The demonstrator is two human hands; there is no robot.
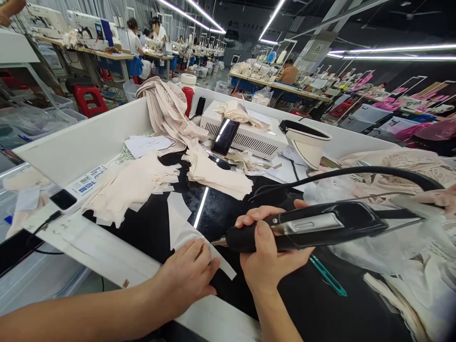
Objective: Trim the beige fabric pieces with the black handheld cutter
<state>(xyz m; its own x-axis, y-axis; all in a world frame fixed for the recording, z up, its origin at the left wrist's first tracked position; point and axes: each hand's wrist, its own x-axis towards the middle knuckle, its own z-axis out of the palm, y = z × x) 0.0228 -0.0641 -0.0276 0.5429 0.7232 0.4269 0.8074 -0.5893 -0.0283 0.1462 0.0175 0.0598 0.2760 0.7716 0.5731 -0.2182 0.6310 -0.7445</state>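
Seen from the head camera, a person's two bare hands work low in the centre of the frame over a black work surface (149, 247). The right hand (265, 256) is closed around a black handheld tool (320, 225), thumb on the near side, the tool's narrow metal tip aimed left. The left hand (190, 270) lies palm down, fingers together and bent, pressing on a pale fabric piece (180, 218) at the centre of the frame; whether it also pinches the cloth cannot be told. The tip sits at the fabric's right edge, just beside the left fingertips (contact is too small to judge).

Left of centre, a fanned pile of cut pieces (131, 183) covers the surface; a second stack (217, 173) lies at mid-frame. Above it, a dark phone (226, 137) leans against a white vented box (256, 140). A black cable (374, 169) arcs across the right, over clear plastic (377, 242) and loose fabric (402, 164). A teal clip-like object (327, 275) lies below the tool. At upper left, a red stool (90, 100) stands near benches of sewing machines (94, 31), with other people seated farther back.
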